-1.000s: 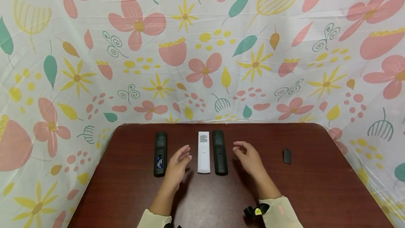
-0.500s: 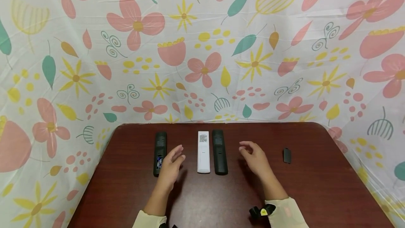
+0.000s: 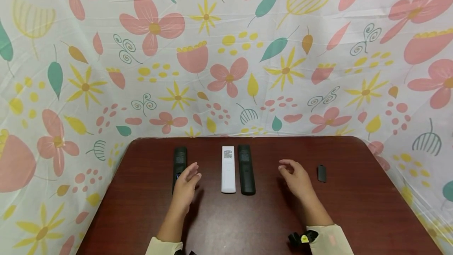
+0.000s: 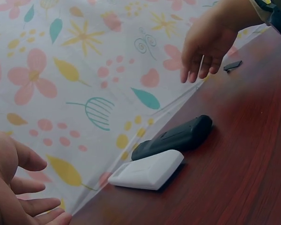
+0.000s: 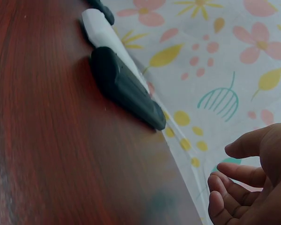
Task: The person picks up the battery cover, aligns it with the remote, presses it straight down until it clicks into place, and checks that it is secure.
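Observation:
My left hand (image 3: 185, 187) hovers over the near end of a black remote control (image 3: 180, 156), fingers loosely bent and holding nothing. It hides most of that remote's open battery bay. To its right lie a white remote control (image 3: 228, 170) and a second black remote control (image 3: 246, 170), both back side up and side by side. My right hand (image 3: 296, 178) is above the table between the second black remote and a small black battery cover (image 3: 321, 173). Its fingers are relaxed, with nothing in them. In the right wrist view the right hand (image 5: 253, 178) appears at the lower right.
A dark red-brown wooden table (image 3: 226, 223) carries all the things. Behind it and along both sides hangs a white cloth (image 3: 226, 50) with a flower print. A black wrist strap (image 3: 301, 238) is on the right forearm, near the cream sleeve (image 3: 330, 239).
Both hands have moved apart: the left hand went left until it covers part of the left black remote, and the right hand went right toward the battery cover. The remotes stay put.

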The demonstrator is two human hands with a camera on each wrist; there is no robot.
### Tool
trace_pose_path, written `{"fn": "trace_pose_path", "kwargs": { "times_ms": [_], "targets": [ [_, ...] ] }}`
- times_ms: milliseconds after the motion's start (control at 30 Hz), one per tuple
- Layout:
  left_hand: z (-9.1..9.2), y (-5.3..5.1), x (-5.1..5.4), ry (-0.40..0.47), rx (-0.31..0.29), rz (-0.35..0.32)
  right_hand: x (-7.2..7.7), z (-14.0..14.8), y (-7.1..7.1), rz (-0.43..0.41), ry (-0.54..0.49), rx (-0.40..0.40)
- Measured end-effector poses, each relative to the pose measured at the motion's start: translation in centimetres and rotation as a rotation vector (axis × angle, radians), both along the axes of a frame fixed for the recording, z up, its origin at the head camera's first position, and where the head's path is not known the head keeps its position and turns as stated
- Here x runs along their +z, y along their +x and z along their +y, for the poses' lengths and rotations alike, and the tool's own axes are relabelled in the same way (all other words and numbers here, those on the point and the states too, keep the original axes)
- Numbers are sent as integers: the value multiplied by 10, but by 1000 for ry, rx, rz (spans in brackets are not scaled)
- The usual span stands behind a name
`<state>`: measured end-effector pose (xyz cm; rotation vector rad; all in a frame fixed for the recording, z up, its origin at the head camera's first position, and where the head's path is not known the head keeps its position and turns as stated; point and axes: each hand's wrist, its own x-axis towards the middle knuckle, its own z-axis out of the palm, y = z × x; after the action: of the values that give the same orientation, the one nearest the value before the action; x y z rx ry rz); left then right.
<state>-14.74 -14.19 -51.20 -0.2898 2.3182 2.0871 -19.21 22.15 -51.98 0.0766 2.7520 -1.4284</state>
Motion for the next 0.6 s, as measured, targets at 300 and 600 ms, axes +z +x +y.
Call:
{"fn": "trace_pose_path", "kwargs": {
  "times_ms": [300, 600],
  "targets": [
    [-9, 0, 3, 0, 27, 3, 1, 12, 2, -7, 39, -11],
    [-20, 0, -1, -83, 71, -22, 1, 23, 2, -1, 81, -24]
  ]
}}
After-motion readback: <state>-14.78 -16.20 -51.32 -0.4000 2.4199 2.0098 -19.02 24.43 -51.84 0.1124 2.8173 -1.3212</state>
